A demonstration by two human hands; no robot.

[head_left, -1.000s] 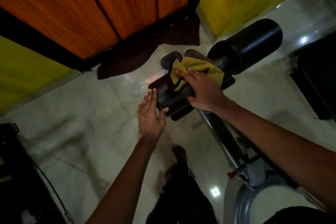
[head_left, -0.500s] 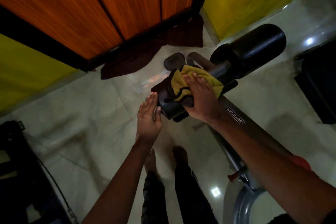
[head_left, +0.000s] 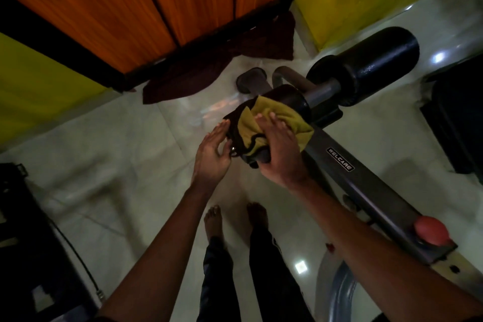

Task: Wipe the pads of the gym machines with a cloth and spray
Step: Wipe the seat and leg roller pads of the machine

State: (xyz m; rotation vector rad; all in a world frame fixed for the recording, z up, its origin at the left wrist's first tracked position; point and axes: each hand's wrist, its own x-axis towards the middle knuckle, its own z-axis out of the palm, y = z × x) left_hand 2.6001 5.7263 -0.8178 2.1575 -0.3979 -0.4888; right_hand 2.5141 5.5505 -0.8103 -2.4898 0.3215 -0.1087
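Observation:
A yellow cloth [head_left: 274, 117] with a dark edge lies draped over the near black roller pad [head_left: 290, 98] of a grey gym machine. My right hand [head_left: 281, 149] presses flat on the cloth, fingers straight, with its palm wrapped over the pad's near side. My left hand [head_left: 213, 157] is flat against the pad's left end, fingers straight. A second, larger black roller pad [head_left: 373, 60] sticks out to the right on the same bar. No spray bottle is in view.
The machine's grey beam [head_left: 366, 185] runs down to the right, with a red knob [head_left: 431, 230] on it. A dark red floor mat [head_left: 209, 68] lies by the orange doors. My bare feet [head_left: 235, 219] stand on the pale tiles. Dark equipment sits at both sides.
My right hand has slid the cloth along the pad toward me. My left hand moved from beside the pad to its left end. My feet have come into view.

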